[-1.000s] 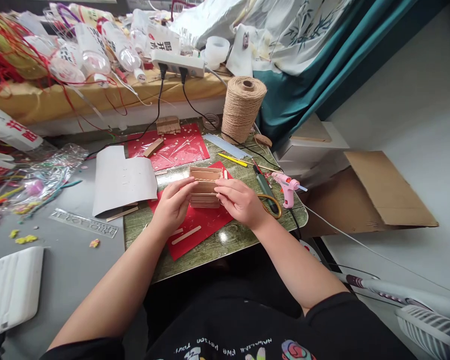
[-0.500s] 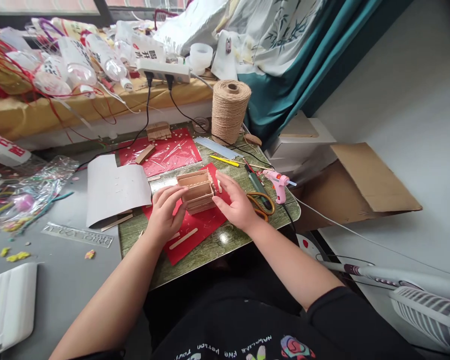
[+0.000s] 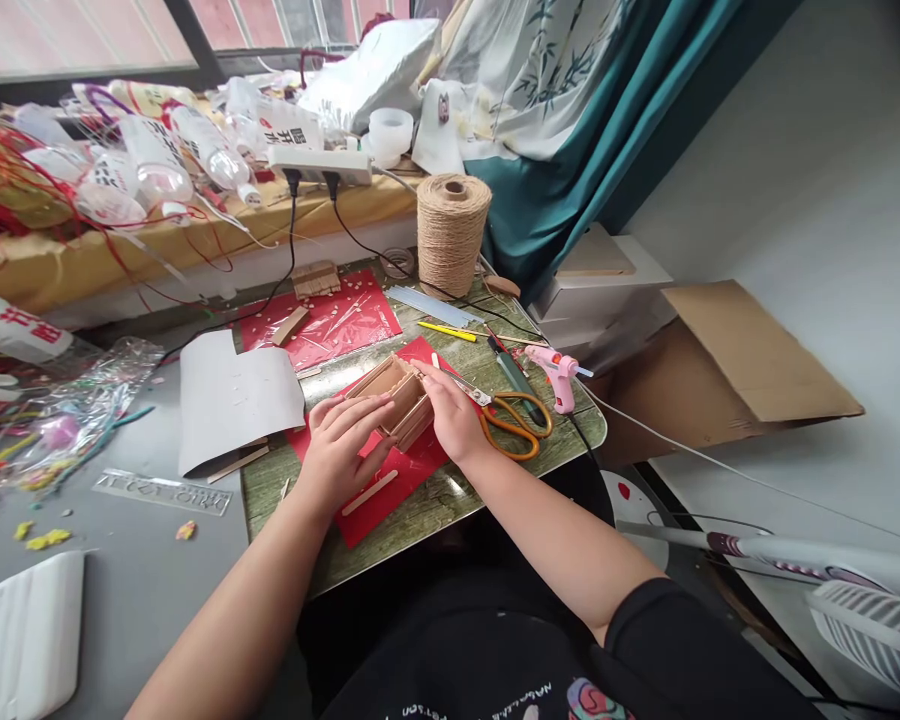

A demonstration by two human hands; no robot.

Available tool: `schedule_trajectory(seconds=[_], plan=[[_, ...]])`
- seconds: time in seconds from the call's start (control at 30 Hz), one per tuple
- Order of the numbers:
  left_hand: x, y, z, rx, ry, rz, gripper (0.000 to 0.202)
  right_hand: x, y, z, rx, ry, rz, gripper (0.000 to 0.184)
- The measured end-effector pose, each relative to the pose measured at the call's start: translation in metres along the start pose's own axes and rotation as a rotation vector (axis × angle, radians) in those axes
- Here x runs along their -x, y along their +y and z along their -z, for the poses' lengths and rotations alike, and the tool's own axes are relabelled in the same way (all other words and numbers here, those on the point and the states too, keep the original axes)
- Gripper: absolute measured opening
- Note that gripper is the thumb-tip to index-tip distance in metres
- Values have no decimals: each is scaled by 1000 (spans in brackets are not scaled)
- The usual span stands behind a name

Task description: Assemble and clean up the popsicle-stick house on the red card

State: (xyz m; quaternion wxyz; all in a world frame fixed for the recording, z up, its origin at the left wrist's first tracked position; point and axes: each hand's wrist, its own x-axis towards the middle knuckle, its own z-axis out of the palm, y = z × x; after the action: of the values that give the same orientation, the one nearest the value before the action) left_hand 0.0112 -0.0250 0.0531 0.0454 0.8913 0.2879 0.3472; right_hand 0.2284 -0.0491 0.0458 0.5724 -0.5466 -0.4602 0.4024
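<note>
Green desk (image 3: 435,495) w/ red sheet (image 3: 390,490) — stick box (image 3: 395,397) now turned corner-on vs 0.5 s ago, sits on sheet. Left hand (image 3: 341,450) and right hand (image 3: 450,415) grip its sides (fingers curled). Scissors (image 3: 506,415) uncovered, so box is being rotated.

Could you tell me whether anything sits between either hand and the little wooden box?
Nothing visible does. The left hand and the right hand both rest directly on the wooden box, one at each side. The scissors lie apart, to the right of the right hand.
</note>
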Motion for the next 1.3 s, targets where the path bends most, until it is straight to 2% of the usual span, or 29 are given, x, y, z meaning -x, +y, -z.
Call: schedule_trajectory(seconds=[0.17, 0.4, 0.57, 0.63, 0.77, 0.87, 0.97, 1.03, 1.2, 1.3], plan=[[-1, 4, 2, -19, -23, 32, 51, 3, 0, -3, 33, -2, 27, 52], [2, 8, -3, -39, -46, 94, 53, -1, -5, -3, 9, 5, -43, 52], [2, 11, -4, -39, -35, 111, 52, 9, 5, 1, -3, -53, 16, 59], [1, 11, -3, -45, -28, 93, 54, 20, 13, 2, 32, -65, 62, 68], [-4, 11, 1, -77, -20, 71, 52, 39, 26, 4, 169, -98, 172, 101], [-10, 15, 5, -101, -40, 76, 50, 42, 27, 6, 223, -109, 152, 123], [-18, 22, 10, -130, -84, 96, 48, 41, 24, 6, 228, -93, 91, 134], [-25, 27, 12, -162, -103, 100, 46, 39, 21, 6, 245, -73, 58, 131], [-38, 33, 9, -177, -100, 125, 42, 37, 14, 7, 264, -48, 59, 106], [-41, 36, 7, -130, -94, 122, 43, 37, 15, 9, 273, -42, 69, 105]])
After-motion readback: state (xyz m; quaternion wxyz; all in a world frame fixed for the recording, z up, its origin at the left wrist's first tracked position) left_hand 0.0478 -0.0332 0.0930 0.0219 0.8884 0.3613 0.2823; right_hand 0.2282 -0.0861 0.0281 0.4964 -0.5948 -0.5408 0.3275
